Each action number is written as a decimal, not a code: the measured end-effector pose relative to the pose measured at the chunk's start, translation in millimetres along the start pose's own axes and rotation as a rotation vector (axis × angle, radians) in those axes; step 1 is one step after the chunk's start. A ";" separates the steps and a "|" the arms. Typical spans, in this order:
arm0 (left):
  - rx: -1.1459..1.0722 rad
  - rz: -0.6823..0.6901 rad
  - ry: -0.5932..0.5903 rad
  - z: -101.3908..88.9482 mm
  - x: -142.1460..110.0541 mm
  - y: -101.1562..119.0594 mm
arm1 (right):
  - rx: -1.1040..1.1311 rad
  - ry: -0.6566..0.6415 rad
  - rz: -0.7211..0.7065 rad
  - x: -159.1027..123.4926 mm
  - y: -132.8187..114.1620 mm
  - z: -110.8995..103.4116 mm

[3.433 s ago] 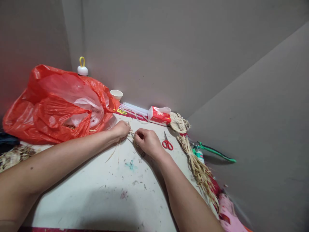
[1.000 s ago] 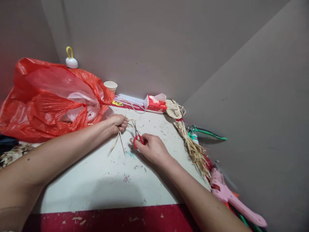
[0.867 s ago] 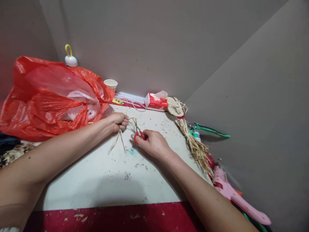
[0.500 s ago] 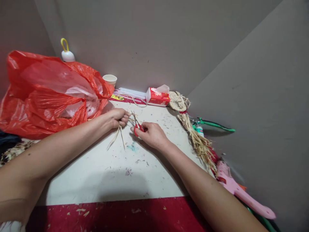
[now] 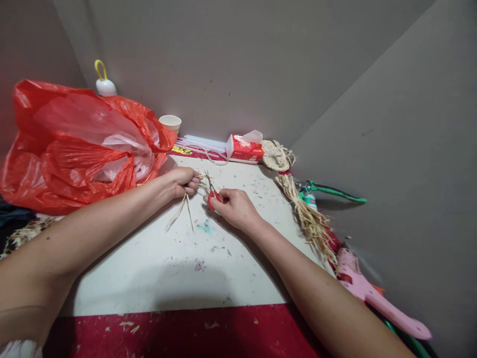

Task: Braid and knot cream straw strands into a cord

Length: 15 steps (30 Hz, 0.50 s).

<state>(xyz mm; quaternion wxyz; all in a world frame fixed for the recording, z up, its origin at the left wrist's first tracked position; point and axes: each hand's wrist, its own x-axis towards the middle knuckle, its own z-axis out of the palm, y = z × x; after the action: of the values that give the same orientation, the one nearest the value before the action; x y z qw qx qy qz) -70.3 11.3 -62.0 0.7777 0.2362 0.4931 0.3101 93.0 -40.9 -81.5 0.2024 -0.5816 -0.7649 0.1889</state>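
- The fingers of my left hand (image 5: 182, 183) are curled tight around pale straw strands (image 5: 184, 200), loose ends hanging below my fist and others poking out toward the right.
- The fingers of my right hand (image 5: 237, 209) grip the red handles of small scissors (image 5: 213, 200), the blades pointing up at the strands just beside my left fingertips; I can't tell whether they touch.
- Under both hands is the white, stained table (image 5: 253, 263), with a dark red band (image 5: 175, 330) along my side.
- Left of my hands slumps a red plastic bag (image 5: 78, 159), a paper cup (image 5: 170, 122) behind it.
- Along the back, a tissue pack (image 5: 246, 151) sits beside a pale coil (image 5: 276, 156).
- To my right lie a straw bundle (image 5: 307, 214), a green-handled tool (image 5: 337, 191) and a pink gun-shaped tool (image 5: 367, 288).
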 end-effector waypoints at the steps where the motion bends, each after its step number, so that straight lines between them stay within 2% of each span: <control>1: 0.003 -0.001 0.000 0.5 -0.8 -0.1 | 0.002 0.002 0.000 0.2 0.5 0.7; 6: 0.040 0.017 0.040 1.0 -1.0 -0.8 | 0.007 0.020 -0.009 1.0 1.8 3.9; 15: 0.022 0.016 0.018 0.0 -3.2 -0.8 | 0.047 0.038 -0.026 0.5 3.3 4.1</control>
<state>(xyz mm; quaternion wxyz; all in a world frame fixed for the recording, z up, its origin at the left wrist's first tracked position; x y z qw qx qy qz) -71.1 8.5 -60.6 0.7680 0.2458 0.5017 0.3133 93.4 -39.9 -86.7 0.2332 -0.5700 -0.7638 0.1931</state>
